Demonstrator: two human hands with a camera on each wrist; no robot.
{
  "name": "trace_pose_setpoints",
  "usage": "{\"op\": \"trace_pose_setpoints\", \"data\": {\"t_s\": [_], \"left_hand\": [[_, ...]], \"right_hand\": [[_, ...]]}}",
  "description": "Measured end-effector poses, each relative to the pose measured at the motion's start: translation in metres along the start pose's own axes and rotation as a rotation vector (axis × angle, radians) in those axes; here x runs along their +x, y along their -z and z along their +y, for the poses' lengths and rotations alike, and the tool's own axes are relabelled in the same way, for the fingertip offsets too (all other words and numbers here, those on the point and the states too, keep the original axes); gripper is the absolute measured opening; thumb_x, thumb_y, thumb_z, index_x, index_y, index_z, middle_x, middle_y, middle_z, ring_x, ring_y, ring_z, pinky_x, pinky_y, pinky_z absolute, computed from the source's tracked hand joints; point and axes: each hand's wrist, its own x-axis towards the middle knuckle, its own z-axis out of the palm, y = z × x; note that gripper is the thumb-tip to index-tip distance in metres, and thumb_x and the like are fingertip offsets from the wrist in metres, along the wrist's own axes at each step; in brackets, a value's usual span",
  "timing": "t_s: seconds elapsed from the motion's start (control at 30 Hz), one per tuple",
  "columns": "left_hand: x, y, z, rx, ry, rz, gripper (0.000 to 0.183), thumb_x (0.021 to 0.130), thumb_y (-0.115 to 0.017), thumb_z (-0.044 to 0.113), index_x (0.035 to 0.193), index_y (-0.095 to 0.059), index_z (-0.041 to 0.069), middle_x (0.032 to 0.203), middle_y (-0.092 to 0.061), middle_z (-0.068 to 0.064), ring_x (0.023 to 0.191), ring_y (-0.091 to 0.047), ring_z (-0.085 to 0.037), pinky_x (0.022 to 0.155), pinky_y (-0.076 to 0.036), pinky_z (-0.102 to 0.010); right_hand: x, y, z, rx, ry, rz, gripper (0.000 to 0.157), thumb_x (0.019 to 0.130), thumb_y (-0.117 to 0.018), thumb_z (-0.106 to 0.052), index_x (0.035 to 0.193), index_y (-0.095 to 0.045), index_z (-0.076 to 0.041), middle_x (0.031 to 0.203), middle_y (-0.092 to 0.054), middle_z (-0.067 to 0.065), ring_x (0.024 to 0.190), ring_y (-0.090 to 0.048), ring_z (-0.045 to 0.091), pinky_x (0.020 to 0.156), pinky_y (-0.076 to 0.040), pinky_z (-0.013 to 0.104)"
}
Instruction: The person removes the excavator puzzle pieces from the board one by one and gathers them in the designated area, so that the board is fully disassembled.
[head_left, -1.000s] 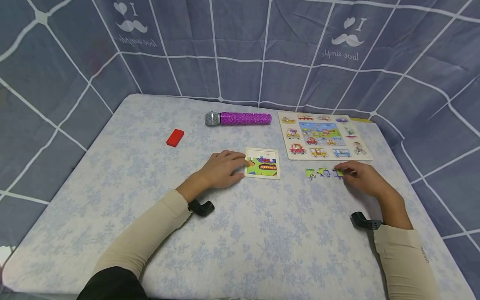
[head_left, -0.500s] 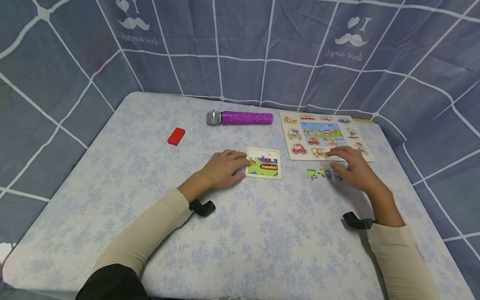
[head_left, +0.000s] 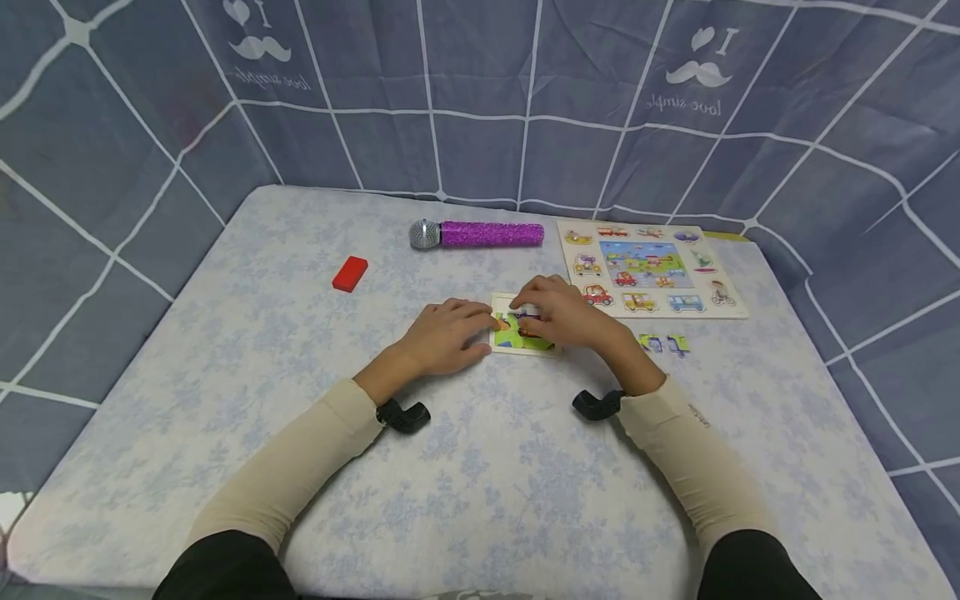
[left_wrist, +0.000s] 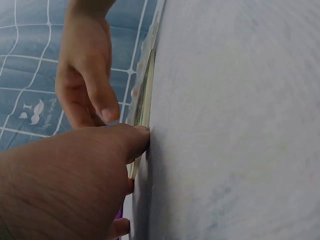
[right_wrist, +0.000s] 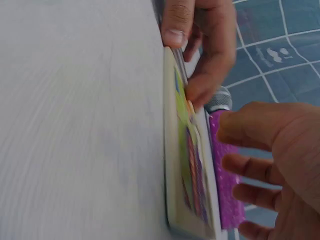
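A small framed jigsaw puzzle (head_left: 505, 342) with a pale rim and a green vehicle picture lies flat mid-table. At its left side, my left hand (head_left: 447, 336) holds the frame, thumb against the near edge and index finger over the picture. The right hand (head_left: 562, 310) hovers above the puzzle's right part in the head view, hiding some of the picture. From the right wrist view, the fingers of that right hand (right_wrist: 280, 155) look spread, and no piece shows between them. Loose jigsaw pieces (head_left: 678, 345) lie right of the right wrist, which may hide another.
Behind the puzzle lies a purple glittery microphone (head_left: 491, 234). A wooden peg puzzle board (head_left: 723, 275) with vehicle pictures lies at the back right. The red block (head_left: 349, 273) is left of the microphone. A grey-blue gridded curtain (head_left: 480, 75) hangs behind the table.
My right hand has left the loose pieces and moved left over the framed jigsaw puzzle. The left hand stays at the puzzle's left edge.
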Motion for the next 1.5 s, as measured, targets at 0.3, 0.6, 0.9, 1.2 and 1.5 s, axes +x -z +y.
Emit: {"op": "trace_pose_setpoints", "data": {"t_s": [0.3, 0.6, 0.9, 1.2, 1.5], "left_hand": [[0.0, -0.002, 0.002, -0.006, 0.003, 0.013, 0.039, 0.103, -0.058, 0.039, 0.139, -0.06, 0.025, 0.151, -0.048, -0.003, 0.137, -0.043, -0.03, 0.099, -0.041, -0.059], [0.001, 0.0, 0.002, -0.01, 0.016, 0.013, 0.042, 0.102, -0.059, 0.042, 0.139, -0.059, 0.023, 0.152, -0.047, -0.002, 0.137, -0.042, -0.029, 0.1, -0.04, -0.059], [0.0, 0.0, 0.001, -0.019, 0.034, 0.004, 0.041, 0.102, -0.059, 0.042, 0.137, -0.059, 0.021, 0.153, -0.046, -0.002, 0.138, -0.041, -0.028, 0.101, -0.038, -0.058], [0.0, 0.0, 0.002, -0.009, 0.029, 0.01, 0.041, 0.102, -0.059, 0.042, 0.137, -0.059, 0.021, 0.153, -0.046, -0.002, 0.139, -0.04, -0.028, 0.101, -0.038, -0.058], [0.0, -0.003, 0.001, -0.004, 0.039, 0.0, 0.041, 0.103, -0.058, 0.043, 0.138, -0.058, 0.021, 0.154, -0.045, -0.002, 0.14, -0.04, -0.028, 0.103, -0.037, -0.058]], "right_hand": [[0.013, -0.01, -0.01, -0.052, -0.134, -0.078, 0.03, 0.096, -0.072, -0.027, 0.121, -0.072, -0.012, 0.122, -0.058, 0.008, 0.107, -0.047, 0.028, 0.086, -0.038, 0.05], [0.016, -0.01, -0.007, 0.013, -0.134, -0.066, 0.026, 0.094, -0.074, -0.023, 0.116, -0.072, -0.009, 0.112, -0.057, 0.008, 0.1, -0.046, 0.027, 0.082, -0.039, 0.047], [0.017, -0.012, -0.005, 0.057, -0.161, -0.082, 0.03, 0.094, -0.074, -0.023, 0.118, -0.065, -0.007, 0.114, -0.057, 0.008, 0.107, -0.046, 0.027, 0.09, -0.037, 0.05], [0.014, -0.006, -0.005, 0.033, -0.105, -0.071, 0.025, 0.094, -0.072, -0.013, 0.117, -0.063, -0.008, 0.114, -0.062, 0.007, 0.108, -0.054, 0.027, 0.094, -0.037, 0.052], [0.014, -0.011, 0.001, 0.002, 0.007, -0.01, 0.022, 0.092, -0.072, -0.007, 0.112, -0.065, -0.005, 0.106, -0.063, 0.006, 0.092, -0.059, 0.021, 0.084, -0.049, 0.041]]}}
